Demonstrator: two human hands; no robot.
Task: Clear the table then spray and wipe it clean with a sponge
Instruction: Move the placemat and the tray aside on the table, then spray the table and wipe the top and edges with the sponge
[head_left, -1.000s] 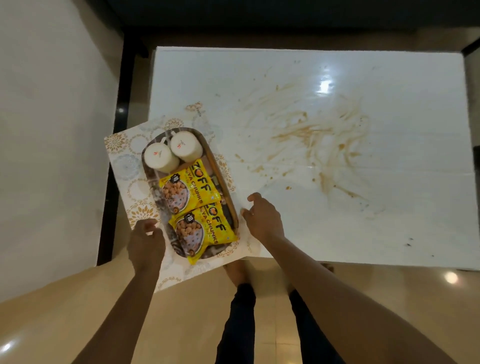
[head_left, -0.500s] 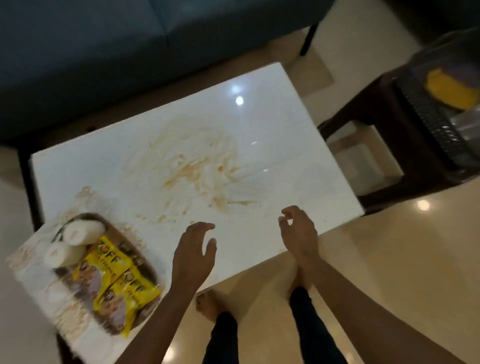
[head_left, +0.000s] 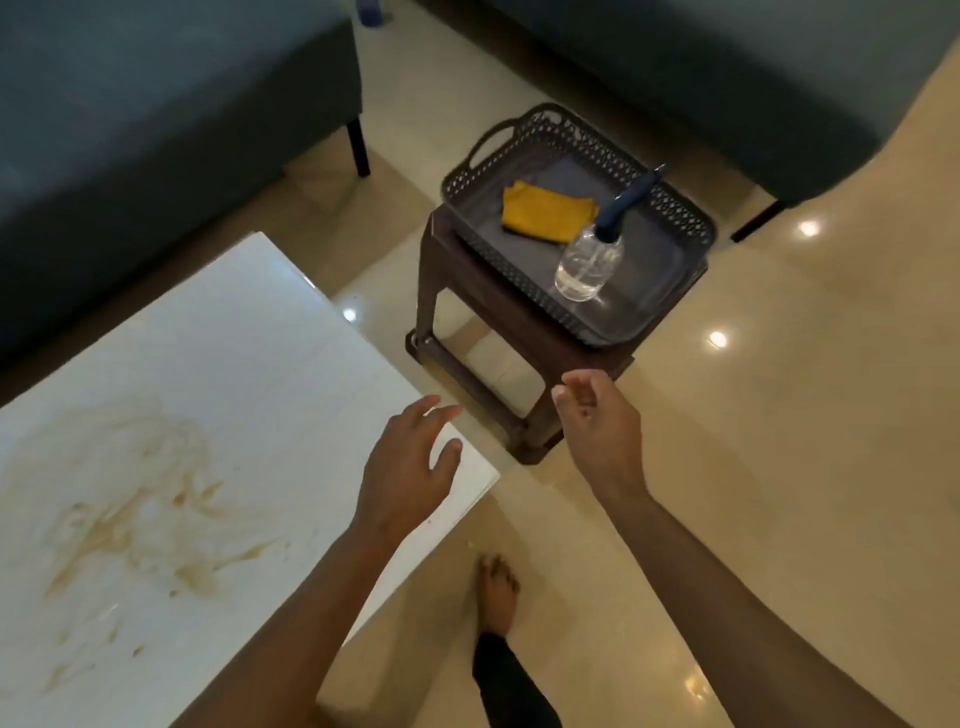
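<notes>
step: fetching cleaners, I judge | left hand (head_left: 402, 467) empty, fingers spread over stained table (head_left: 218, 374) corner | right hand (head_left: 597, 421) empty, loosely curled | spray bottle (head_left: 589, 262), yellow sponge (head_left: 545, 212) in tray (head_left: 691, 223) on stool (head_left: 493, 332) | next: reach forward, grip bottle

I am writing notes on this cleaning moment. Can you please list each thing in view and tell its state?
White glossy table top: smeared with brown stains, not wiped.
Clear plastic spray bottle with dark blue nozzle: standing in the tray, untouched, some liquid inside.
Yellow sponge cloth: lying flat in the tray.
Dark grey perforated tray: resting on the brown stool.
Left hand: open, empty.
Right hand: open, empty.
</notes>
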